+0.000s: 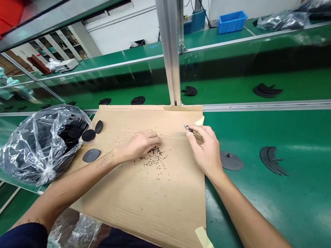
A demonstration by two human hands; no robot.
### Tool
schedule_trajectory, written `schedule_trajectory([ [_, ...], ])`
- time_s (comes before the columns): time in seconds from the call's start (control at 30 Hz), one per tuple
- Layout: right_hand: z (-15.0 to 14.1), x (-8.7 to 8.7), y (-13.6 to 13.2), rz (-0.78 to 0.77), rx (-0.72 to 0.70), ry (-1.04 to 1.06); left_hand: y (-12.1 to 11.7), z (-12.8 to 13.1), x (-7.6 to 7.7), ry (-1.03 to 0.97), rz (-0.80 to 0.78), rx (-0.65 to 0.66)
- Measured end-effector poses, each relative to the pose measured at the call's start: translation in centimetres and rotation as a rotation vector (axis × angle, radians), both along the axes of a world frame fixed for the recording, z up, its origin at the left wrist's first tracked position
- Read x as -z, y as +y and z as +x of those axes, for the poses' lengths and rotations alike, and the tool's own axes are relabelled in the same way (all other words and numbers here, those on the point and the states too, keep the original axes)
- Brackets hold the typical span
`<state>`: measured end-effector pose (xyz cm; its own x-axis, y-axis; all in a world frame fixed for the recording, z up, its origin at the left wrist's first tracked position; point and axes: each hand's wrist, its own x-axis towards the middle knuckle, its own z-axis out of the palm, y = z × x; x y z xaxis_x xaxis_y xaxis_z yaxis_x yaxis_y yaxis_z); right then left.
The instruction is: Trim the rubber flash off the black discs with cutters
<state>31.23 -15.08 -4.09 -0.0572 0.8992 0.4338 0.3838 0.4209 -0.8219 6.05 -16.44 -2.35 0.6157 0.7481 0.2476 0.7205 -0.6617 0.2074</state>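
My left hand (141, 144) is over the cardboard sheet (141, 195), fingers bent and pressed together at the edge of a scattered pile of tiny dark pieces (156, 157). Whatever its fingertips pinch is hidden. Above the sheet's right edge, my right hand (207, 149) is closed around a small hand tool with a shiny metal tip (187, 127) pointing left; the rest of the tool is mostly covered by my fingers. Several black discs (91, 155) lie on the left part of the cardboard.
A clear plastic bag (42, 146) of black discs stands left of the cardboard. On the green bench to the right are a dark disc (231, 161) and curved black parts (273, 160). A metal post (167, 36) rises behind the cardboard. More black parts (267, 90) lie on the green belt beyond.
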Motion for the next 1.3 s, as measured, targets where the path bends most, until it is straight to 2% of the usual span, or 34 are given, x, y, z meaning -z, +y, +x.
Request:
schedule_trajectory([
  [0.17,0.0,0.1,0.1,0.004,0.009,-0.006,1.7,-0.2,0.8,-0.078,0.007,-0.044],
  [0.37,0.1,0.3,0.1,0.008,0.0,-0.034,1.6,-0.6,1.0,-0.092,-0.001,-0.117],
  [0.5,0.2,0.2,0.1,0.01,-0.008,-0.03,0.7,-0.4,0.9,0.016,-0.131,-0.145],
  [0.6,0.2,0.1,0.1,-0.002,-0.01,-0.032,-1.4,-0.6,1.0,0.091,-0.216,-0.095],
  [0.77,0.2,0.1,0.1,-0.005,-0.011,-0.044,-4.5,-1.6,1.1,0.089,-0.142,-0.015],
  [0.87,0.2,0.2,0.1,-0.011,-0.016,-0.048,-4.3,-2.1,1.1,-0.04,-0.049,0.026],
  [0.97,0.2,0.1,0.1,-0.006,-0.019,-0.062,-3.0,-2.0,0.9,-0.179,0.029,0.033],
  [1.03,0.1,0.1,0.0,-0.005,-0.016,-0.067,-2.1,-1.6,0.8,-0.204,0.053,0.012],
  [1.17,0.1,0.0,0.1,-0.007,-0.014,-0.08,-1.3,0.2,0.5,-0.127,0.043,-0.007],
  [1.23,0.1,0.0,0.0,-0.002,-0.009,-0.085,-2.1,1.3,0.4,-0.041,-0.001,0.044],
  [1.3,0.1,0.1,0.0,-0.002,-0.01,-0.088,-3.8,2.4,0.3,0.068,-0.068,0.131],
])
